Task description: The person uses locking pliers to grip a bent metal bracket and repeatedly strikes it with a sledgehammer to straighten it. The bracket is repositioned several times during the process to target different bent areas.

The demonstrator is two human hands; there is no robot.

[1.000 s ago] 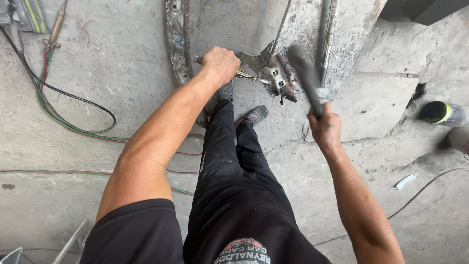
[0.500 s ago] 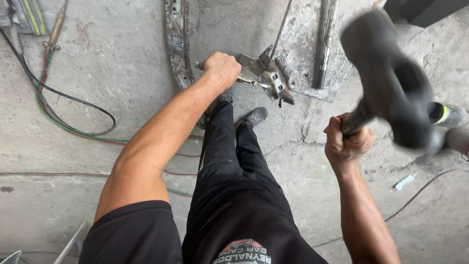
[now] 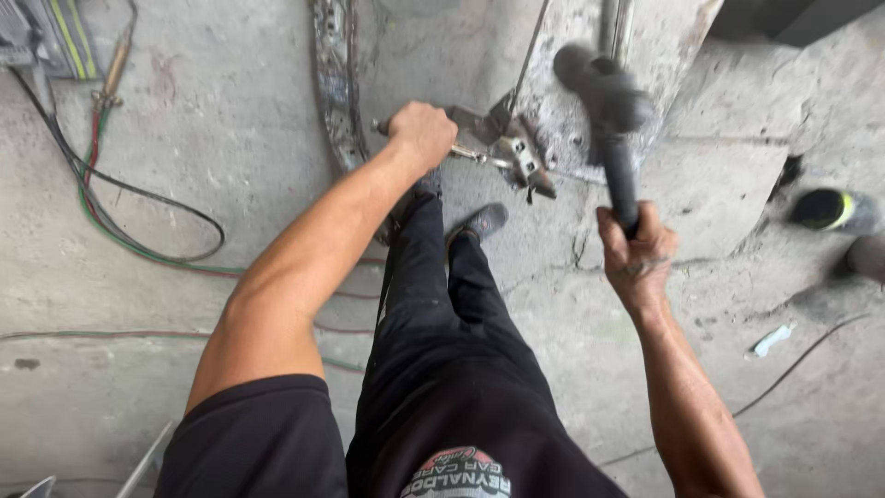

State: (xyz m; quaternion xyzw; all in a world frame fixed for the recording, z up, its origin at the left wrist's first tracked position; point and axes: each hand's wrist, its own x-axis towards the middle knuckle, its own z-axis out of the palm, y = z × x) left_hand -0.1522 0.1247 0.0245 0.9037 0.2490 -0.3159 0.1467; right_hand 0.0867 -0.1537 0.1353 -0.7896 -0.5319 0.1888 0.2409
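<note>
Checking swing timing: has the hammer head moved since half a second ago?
Yes. The hammer in the right hand has swung left and away, toward the metal bracket that the left hand steadies.

I see my left hand [image 3: 422,134] on the slim metal tool handle [image 3: 466,153] at 12 o'clock; my right hand [image 3: 634,249] at 2 o'clock holds the black-headed mallet [image 3: 604,92] above the bent steel bracket [image 3: 516,148]; looped red-and-green hoses [image 3: 138,231] lie at 9 o'clock on the concrete floor [image 3: 230,111].

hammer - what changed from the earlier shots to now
The hammer in the right hand swung from raised high and close to the camera down toward the metal bracket. The left hand stayed clamped on the tool handle at the bracket; legs and hoses unchanged.
</note>
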